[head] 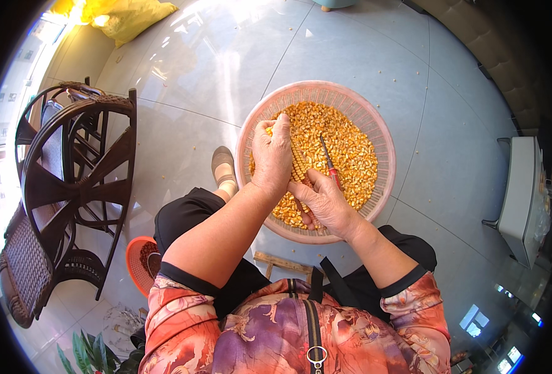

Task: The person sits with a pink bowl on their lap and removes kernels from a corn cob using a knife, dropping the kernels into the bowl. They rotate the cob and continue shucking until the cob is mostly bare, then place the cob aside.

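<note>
An ear of dried corn (pixel 298 163) with rows of yellow kernels is held slanted between both hands. My left hand (pixel 272 152) wraps its upper part, the fingers curled and mostly hidden. My right hand (pixel 323 202) grips the lower end, its thumb pressed near the kernels. Beneath them lies a wide pink plastic basket (pixel 386 154) filled with loose corn kernels (pixel 353 149). A red-and-black-handled tool with a thin dark shaft (pixel 333 173), perhaps a screwdriver, rests on the kernels just beyond my right hand.
Stray kernels dot the grey tile floor (pixel 201 117). A dark rattan chair (pixel 77 187) stands at the left, with an orange basket (pixel 135 273) near my left knee. Under the pink basket's near side is a wooden stool (pixel 280 262). A yellow sack (pixel 133 21) lies at upper left.
</note>
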The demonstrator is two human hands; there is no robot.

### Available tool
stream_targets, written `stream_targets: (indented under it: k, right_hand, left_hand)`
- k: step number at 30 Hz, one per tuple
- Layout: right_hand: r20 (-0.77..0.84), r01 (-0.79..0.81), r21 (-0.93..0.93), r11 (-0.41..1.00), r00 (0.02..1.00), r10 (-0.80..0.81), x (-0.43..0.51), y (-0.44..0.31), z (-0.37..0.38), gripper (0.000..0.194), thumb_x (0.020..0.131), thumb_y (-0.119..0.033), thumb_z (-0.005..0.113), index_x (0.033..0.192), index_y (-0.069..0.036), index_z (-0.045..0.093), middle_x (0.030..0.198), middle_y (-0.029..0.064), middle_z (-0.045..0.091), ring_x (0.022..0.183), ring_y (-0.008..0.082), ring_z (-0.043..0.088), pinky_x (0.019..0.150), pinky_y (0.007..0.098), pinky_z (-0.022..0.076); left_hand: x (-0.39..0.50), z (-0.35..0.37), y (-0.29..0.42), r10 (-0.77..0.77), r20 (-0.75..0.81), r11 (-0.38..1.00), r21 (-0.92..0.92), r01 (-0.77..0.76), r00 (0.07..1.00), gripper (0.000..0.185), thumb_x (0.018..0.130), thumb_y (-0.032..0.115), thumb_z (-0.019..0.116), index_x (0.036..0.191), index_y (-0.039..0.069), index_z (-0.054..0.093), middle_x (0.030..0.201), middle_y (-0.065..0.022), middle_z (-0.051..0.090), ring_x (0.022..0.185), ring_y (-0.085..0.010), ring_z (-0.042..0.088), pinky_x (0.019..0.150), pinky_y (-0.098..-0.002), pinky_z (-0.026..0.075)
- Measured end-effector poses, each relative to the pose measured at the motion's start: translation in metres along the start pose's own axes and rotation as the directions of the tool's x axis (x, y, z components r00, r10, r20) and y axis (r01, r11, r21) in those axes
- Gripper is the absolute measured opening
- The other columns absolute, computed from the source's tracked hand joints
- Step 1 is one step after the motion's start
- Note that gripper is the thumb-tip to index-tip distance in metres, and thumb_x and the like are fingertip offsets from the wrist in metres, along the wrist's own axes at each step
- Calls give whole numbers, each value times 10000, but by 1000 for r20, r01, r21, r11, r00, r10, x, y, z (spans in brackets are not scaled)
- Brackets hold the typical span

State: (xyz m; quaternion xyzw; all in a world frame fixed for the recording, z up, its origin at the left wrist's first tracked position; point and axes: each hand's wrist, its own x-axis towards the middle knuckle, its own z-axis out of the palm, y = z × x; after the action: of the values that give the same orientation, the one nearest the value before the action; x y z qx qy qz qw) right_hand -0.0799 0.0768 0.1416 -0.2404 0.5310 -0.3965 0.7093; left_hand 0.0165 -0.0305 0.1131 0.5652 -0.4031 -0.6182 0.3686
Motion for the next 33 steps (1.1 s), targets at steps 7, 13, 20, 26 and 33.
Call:
stream_targets:
  k: [7, 13, 20, 26, 33]
  right_hand:
    - [29, -35, 36, 999, 999, 34, 0, 1, 0, 342, 982, -350, 635, 1070, -47, 504, 666, -19, 505, 427, 54, 454, 367, 213, 376]
    - [51, -19, 10, 1000, 999, 18, -2, -2, -5, 344, 968, -323, 646, 1075, -28, 505, 682, -6, 526, 425, 60, 461, 367, 218, 387]
    - [-58, -56, -133, 990, 997, 49, -1, -4, -9, 359, 957, -272, 666, 1138, 8, 534, 811, 47, 621, 635, 111, 606, 564, 257, 508]
    - [-172, 70, -247, 966, 978, -115, 6, 8, 1, 373, 926, -226, 684, 1166, 39, 578, 1060, 131, 707, 1015, 217, 670, 920, 341, 506]
    - [-186, 153, -405, 901, 951, -246, 19, 29, -6, 354, 904, -195, 721, 1162, -1, 576, 881, 58, 655, 590, 51, 567, 478, 213, 433]
  left_hand:
    - [2, 1, -6, -53, 28, 999, -5, 53, 998, 408, 995, 366, 567, 1067, -35, 569, 921, -113, 617, 868, -163, 572, 796, -326, 486]
    - [3, 2, -11, -72, 108, 996, -48, 78, 991, 426, 999, 390, 562, 1112, -20, 548, 972, -109, 600, 889, -149, 567, 796, -311, 488]
    - [0, 5, -4, -65, 209, 988, -123, 92, 976, 452, 1005, 409, 556, 1170, -10, 514, 1007, -113, 587, 906, -149, 568, 807, -304, 494]
    - [4, 4, -15, -84, 174, 993, -72, 98, 981, 456, 1006, 417, 556, 1167, -9, 526, 1012, -113, 588, 908, -151, 564, 819, -309, 494]
    - [5, 5, -18, -61, 160, 990, -116, 80, 985, 434, 1006, 403, 559, 1133, -10, 529, 991, -106, 580, 914, -144, 560, 820, -311, 492]
